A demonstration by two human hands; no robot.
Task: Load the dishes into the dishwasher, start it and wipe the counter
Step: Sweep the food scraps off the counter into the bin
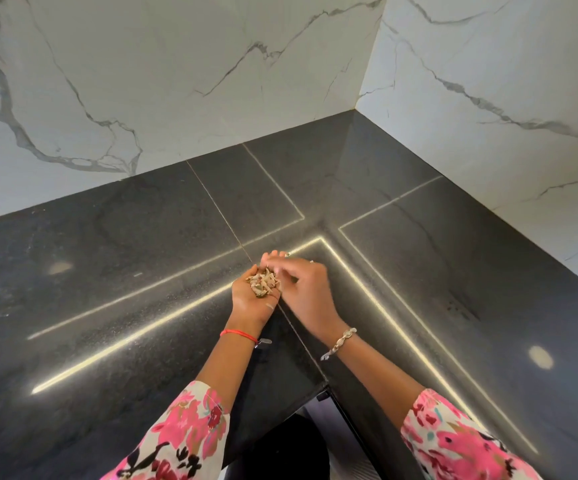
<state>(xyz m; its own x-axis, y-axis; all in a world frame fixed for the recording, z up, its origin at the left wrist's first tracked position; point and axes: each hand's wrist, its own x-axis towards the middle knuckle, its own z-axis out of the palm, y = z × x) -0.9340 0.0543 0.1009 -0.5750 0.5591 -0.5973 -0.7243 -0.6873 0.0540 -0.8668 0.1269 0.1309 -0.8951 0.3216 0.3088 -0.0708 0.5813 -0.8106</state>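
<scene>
Floral sleeves above counter; left grip cupped around scraps, right grip relaxed, fingertips touching them.

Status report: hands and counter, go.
Left hand cupped, holding scraps. Right hand atop the scraps, grip unclear. Counter: nothing visible blocking the hands.
</scene>
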